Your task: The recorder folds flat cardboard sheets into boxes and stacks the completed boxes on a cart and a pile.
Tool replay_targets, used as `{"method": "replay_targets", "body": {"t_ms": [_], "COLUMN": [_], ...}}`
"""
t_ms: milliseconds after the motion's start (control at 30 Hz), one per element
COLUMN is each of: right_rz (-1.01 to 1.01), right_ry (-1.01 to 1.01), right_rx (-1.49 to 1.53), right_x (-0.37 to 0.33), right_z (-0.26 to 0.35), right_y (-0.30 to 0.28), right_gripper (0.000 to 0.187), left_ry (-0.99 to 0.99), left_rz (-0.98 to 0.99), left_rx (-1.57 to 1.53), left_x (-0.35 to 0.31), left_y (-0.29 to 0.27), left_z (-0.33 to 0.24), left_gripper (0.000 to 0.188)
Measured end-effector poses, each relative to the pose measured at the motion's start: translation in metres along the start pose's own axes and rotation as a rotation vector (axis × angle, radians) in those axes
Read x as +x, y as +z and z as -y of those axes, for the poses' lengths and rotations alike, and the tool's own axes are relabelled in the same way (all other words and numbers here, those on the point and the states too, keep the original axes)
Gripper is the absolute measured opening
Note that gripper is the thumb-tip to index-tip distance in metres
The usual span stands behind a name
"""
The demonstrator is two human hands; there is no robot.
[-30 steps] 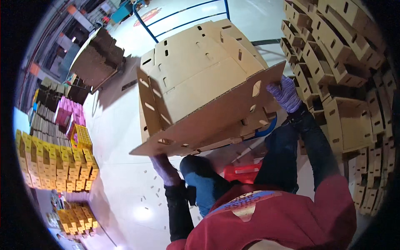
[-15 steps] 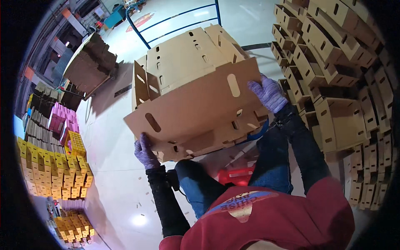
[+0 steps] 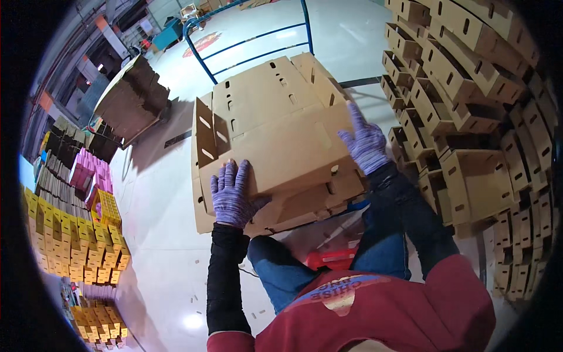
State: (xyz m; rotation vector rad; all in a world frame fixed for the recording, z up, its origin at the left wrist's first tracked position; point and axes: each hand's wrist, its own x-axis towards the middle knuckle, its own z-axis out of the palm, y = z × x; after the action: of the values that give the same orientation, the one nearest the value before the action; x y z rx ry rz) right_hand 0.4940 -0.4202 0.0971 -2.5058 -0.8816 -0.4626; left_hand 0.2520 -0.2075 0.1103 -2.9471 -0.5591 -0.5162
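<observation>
In front of me a brown cardboard box [image 3: 293, 138] lies on a pile of flat cardboard, its near flap folded inward and its left wall [image 3: 208, 132] standing up with long slots. My left hand [image 3: 233, 196], in a purple knit glove, rests on the near left part of the flap with its fingers spread. At the near right corner, my gloved right hand [image 3: 366, 146] touches the box edge, index finger stretched out and thumb apart. Neither hand is wrapped round anything.
A blue trolley frame [image 3: 258, 41] rises behind the pile. Stacked brown boxes [image 3: 478, 176] line the right side. On the left are yellow boxes [image 3: 76, 240], pink boxes [image 3: 91, 170] and a loaded cart [image 3: 132, 97]. A red plastic object [image 3: 331, 258] sits between my legs.
The near flap, raised before, now lies folded over the box. My left hand has moved from its lower left edge up onto the cardboard; my right hand has shifted slightly left and down.
</observation>
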Motion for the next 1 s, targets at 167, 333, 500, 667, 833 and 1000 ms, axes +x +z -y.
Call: {"method": "replay_targets", "body": {"t_ms": [167, 333, 500, 667, 833, 1000], "right_rz": [-0.231, 0.662, 0.855, 0.51, 0.294, 0.303], "right_ry": [-0.42, -0.832, -0.739, -0.492, -0.435, -0.41], "right_rx": [-0.06, -0.08, 0.139, 0.064, 0.113, 0.124], "right_x": [0.02, 0.044, 0.009, -0.052, -0.077, -0.095], "right_z": [0.017, 0.022, 0.011, 0.016, 0.013, 0.007], "right_y": [0.013, 0.043, 0.031, 0.016, 0.031, 0.032], "right_gripper": [0.055, 0.03, 0.03, 0.04, 0.037, 0.034], "left_ry": [0.047, 0.124, 0.026, 0.009, -0.03, 0.017], "left_rz": [0.182, 0.466, 0.755, 0.537, 0.451, 0.266], "left_rx": [-0.134, -0.254, -0.312, -0.127, -0.099, -0.105], "left_x": [0.009, 0.017, -0.005, -0.054, -0.072, -0.09], "left_y": [-0.004, -0.011, -0.011, 0.006, 0.018, 0.034], "left_z": [0.009, 0.016, 0.005, -0.021, -0.033, -0.039], "left_gripper": [0.087, 0.071, 0.076, 0.095, 0.099, 0.097]}}
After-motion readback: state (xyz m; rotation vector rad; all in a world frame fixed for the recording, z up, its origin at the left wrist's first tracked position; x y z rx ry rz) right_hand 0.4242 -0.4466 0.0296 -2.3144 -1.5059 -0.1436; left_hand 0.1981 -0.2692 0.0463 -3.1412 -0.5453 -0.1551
